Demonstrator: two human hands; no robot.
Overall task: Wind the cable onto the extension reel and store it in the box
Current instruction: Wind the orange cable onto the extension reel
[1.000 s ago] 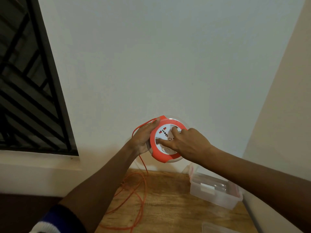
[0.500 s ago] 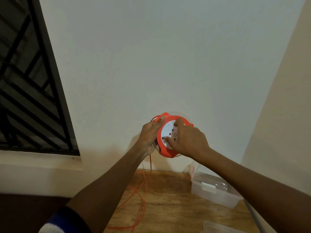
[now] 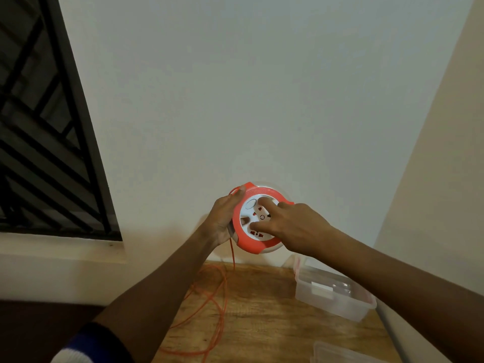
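A round orange and white extension reel [image 3: 252, 243] is held up in front of the wall, its socket face toward me. My left hand [image 3: 222, 218] grips its left rim, with the thumb on top. My right hand [image 3: 293, 226] lies on the white face, the fingertips pressing on it. A thin orange cable [image 3: 221, 305] drops from the reel's left side and lies in loose loops on the wooden table [image 3: 262, 323]. A clear plastic box [image 3: 332, 302] stands open on the table, below my right forearm.
A clear lid [image 3: 337, 353] lies at the table's lower right corner. A window with dark bars [image 3: 47, 132] fills the left wall. A beige side wall [image 3: 445, 179] closes in the right. The table's left edge drops to dark floor.
The white face has turned under my right fingers, as its markings sit at new places. The hanging cable swung nearer the reel. Both hands kept their hold.
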